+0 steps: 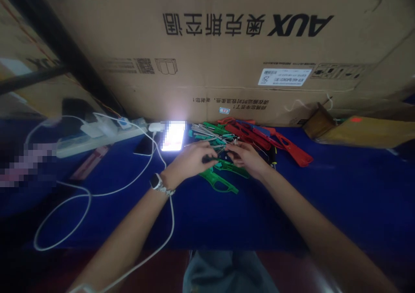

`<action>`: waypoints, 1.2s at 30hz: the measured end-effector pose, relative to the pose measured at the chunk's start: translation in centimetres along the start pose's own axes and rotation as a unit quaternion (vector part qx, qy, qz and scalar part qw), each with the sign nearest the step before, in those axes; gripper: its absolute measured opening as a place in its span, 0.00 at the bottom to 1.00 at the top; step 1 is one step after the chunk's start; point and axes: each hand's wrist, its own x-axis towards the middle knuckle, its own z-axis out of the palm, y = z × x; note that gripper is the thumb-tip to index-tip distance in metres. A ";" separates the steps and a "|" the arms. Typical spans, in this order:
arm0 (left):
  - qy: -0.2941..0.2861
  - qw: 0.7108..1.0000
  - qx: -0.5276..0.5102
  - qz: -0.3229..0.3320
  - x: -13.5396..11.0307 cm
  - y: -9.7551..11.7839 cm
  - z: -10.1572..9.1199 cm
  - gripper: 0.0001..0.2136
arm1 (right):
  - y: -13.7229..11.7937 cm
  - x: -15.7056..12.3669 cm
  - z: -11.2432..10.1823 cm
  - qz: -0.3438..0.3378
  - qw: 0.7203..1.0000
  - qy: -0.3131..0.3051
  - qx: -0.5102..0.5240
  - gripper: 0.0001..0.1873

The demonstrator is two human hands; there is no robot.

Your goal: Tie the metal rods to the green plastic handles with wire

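Observation:
My left hand, with a watch on its wrist, is closed with the fingers curled over small parts in the pile. My right hand faces it, thumb and fingers pinched together near thin pale wires. What either hand grips is too small and dark to make out. A green plastic handle-shaped piece with an oval opening lies just below the hands. Beyond the fingers sit thin metal rods, and red plastic pieces of similar shape lie to the right.
A lit phone stands left of the pile, with a white cable running across the blue table. A power strip lies at the left. Behind rises a large cardboard box. A yellow box stands at the right.

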 end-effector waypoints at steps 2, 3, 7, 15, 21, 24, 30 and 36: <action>-0.033 0.999 0.024 0.009 0.7 0.7 0.2 0.04 | 0.0 -0.1 0.0 0.007 1.000 -0.004 0.017 0.14; -0.043 0.998 0.036 0.008 1.1 1.0 0.2 0.03 | 0.0 -0.2 0.0 0.007 1.000 -0.007 0.024 0.14; -0.086 0.994 0.056 -0.026 2.4 1.2 -0.1 0.02 | 0.3 -0.3 -0.1 0.003 0.999 -0.017 0.031 0.12; -0.154 0.986 0.001 -0.070 4.3 2.2 -0.4 0.03 | 1.1 -0.1 -0.3 -0.032 0.999 0.006 0.016 0.12; -0.106 0.992 -0.067 -0.008 3.9 1.0 -0.1 0.02 | 0.8 -0.1 -0.6 -0.052 0.998 0.005 0.033 0.14; -0.037 0.978 -0.205 -0.019 3.5 -0.1 0.4 0.04 | 0.6 0.0 -0.8 -0.033 0.998 0.008 0.046 0.15; -0.030 0.993 -0.111 -0.034 2.3 -0.2 0.4 0.07 | 0.7 0.2 -0.7 -0.021 0.998 0.022 0.053 0.16; -0.064 0.996 -0.003 -0.062 2.0 0.8 0.6 0.07 | 0.8 0.2 -0.7 -0.021 0.998 0.025 0.053 0.16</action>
